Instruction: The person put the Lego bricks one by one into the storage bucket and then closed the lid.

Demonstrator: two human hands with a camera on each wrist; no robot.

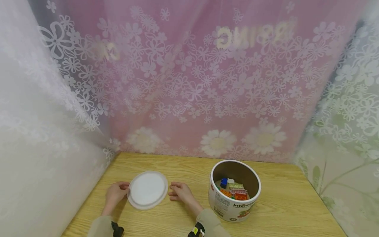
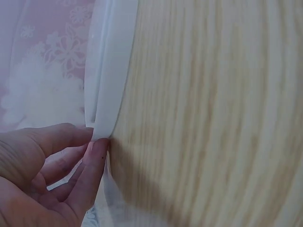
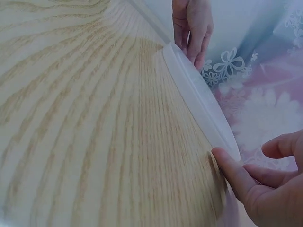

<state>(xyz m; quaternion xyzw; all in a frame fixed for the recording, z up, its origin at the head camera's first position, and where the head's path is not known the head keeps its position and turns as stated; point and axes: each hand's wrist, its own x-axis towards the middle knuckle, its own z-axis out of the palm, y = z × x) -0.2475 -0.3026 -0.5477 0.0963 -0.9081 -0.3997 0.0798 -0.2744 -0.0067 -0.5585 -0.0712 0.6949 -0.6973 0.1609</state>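
A round white lid [image 1: 148, 189] with a paler rim lies on the wooden table left of the bucket. My left hand [image 1: 116, 195] pinches its left edge; in the left wrist view the fingertips [image 2: 97, 149] meet at the rim of the lid [image 2: 113, 61]. On the opposite side, my right hand [image 1: 183, 193] has its fingers spread beside the lid's right edge. The right wrist view shows one fingertip [image 3: 218, 153] right at the rim of the lid [image 3: 201, 97], with the other fingers held apart from it.
To the right stands a white, printed bucket [image 1: 234, 207] with no cover on it. Several colourful toy blocks [image 1: 237, 189] lie inside. Flowered curtains [image 1: 189, 98] enclose the wooden table [image 1: 284, 197] at the back and both sides.
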